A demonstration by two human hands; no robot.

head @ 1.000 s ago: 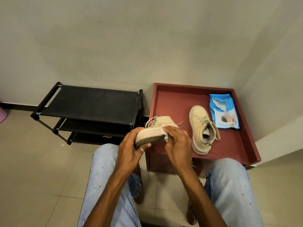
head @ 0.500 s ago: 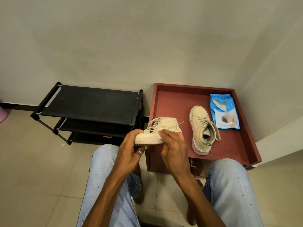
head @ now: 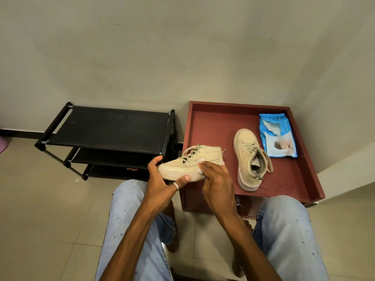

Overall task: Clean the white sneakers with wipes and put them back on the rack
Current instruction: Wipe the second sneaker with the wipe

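Two hands work one sneaker [head: 192, 162], held in the air just right of the black rack [head: 109, 128]: the left hand [head: 162, 183] grips its toe, thumb on top and fingers curled under the sole, while the right hand [head: 217, 183] bunches a wipe [head: 199, 166] against its side. With only the toe gripped, a hard rub could, I judge, twist the shoe loose and drop it. Its long axis runs left to right, toe pointing left, sole down; right of the right hand the second sneaker [head: 248, 159] lies on the red cabinet top [head: 207, 126], toe pointing away from the person.
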